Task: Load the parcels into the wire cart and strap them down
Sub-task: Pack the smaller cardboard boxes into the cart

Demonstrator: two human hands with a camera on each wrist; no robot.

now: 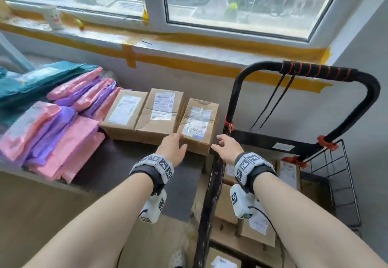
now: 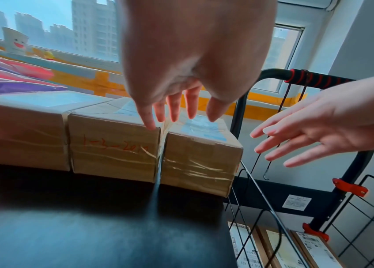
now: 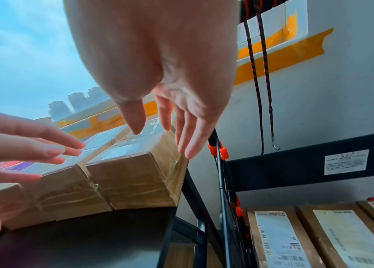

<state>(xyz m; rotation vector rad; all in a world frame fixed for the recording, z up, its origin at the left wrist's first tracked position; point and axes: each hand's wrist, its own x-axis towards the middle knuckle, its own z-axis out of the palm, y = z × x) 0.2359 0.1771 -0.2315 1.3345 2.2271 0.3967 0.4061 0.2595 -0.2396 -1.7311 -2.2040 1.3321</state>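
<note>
Nearby, pink mailers (image 1: pixel 69 141) flank three cardboard boxes (image 1: pixel 159 116) beside wire cart (image 1: pixel 336 183).

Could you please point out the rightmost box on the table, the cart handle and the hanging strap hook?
Rightmost box (image 1: pixel 197 125): head view, on its top label.
Cart handle (image 1: pixel 315 71): head view, on the striped grip.
Strap hook (image 3: pixel 275 145): right wrist view, on the metal hook.

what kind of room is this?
Likely an unfinished flat used for parcel sorting: cardboard boxes and poly mailers on a dark table, masking tape under the window, wire cart.
</note>
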